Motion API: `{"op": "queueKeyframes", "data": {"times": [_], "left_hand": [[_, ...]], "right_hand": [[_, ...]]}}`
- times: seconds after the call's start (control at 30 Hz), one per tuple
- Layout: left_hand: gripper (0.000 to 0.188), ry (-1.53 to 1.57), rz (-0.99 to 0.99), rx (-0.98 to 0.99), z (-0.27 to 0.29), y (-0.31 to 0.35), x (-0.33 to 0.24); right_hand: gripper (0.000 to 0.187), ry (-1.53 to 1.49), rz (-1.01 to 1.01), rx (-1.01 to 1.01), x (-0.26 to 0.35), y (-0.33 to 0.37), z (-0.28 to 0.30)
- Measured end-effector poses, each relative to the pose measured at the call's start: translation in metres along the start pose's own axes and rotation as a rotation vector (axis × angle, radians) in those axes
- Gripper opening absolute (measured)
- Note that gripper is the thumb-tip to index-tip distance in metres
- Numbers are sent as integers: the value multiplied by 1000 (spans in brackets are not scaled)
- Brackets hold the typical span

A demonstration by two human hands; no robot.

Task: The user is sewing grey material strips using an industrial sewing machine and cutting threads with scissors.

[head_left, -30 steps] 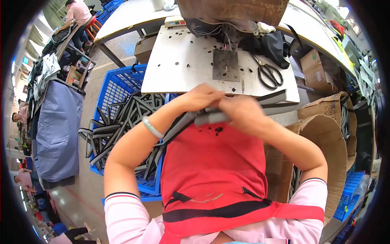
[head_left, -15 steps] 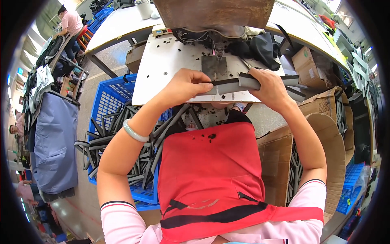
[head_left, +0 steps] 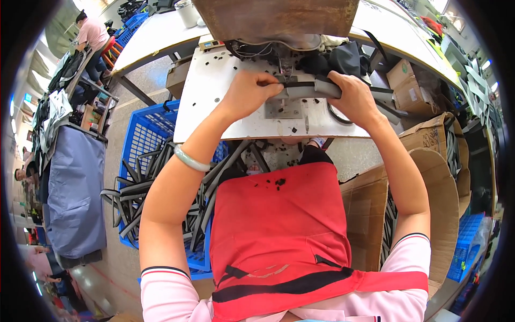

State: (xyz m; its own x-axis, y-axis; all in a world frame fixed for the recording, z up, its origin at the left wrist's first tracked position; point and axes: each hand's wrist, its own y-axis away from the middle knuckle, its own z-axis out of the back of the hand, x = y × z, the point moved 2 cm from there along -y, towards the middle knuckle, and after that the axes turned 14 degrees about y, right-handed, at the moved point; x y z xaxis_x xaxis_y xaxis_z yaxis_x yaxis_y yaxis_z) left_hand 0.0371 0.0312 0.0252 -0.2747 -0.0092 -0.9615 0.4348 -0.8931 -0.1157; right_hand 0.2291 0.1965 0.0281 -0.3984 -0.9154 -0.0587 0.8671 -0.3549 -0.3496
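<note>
At the white bench, the left hand pinches and the right hand clasps a grey strip on the near side of the sewing machine; a hand straying beneath it could be injured, or a loose grip let the strip twist.

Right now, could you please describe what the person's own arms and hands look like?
The left hand and right hand are gloveless. A smooth, pale-green bangle circles the left forearm. Short, pale-pink fabric sleeves are edged with thin dark and red stripes.
</note>
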Motion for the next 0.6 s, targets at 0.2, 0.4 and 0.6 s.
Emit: {"op": "queueKeyframes", "data": {"times": [0.2, 0.4, 0.6], "left_hand": [[24, 65, -69, -73, 5, -27, 17], [19, 170, -294, -415, 15, 23, 29], [18, 207, -179, 156, -118, 83, 54]], "right_hand": [[56, -95, -87, -17, -13, -22, -13], [48, -71, -130, -23, -35, 38, -23], [39, -18, 741, 348, 152, 155, -52]]}}
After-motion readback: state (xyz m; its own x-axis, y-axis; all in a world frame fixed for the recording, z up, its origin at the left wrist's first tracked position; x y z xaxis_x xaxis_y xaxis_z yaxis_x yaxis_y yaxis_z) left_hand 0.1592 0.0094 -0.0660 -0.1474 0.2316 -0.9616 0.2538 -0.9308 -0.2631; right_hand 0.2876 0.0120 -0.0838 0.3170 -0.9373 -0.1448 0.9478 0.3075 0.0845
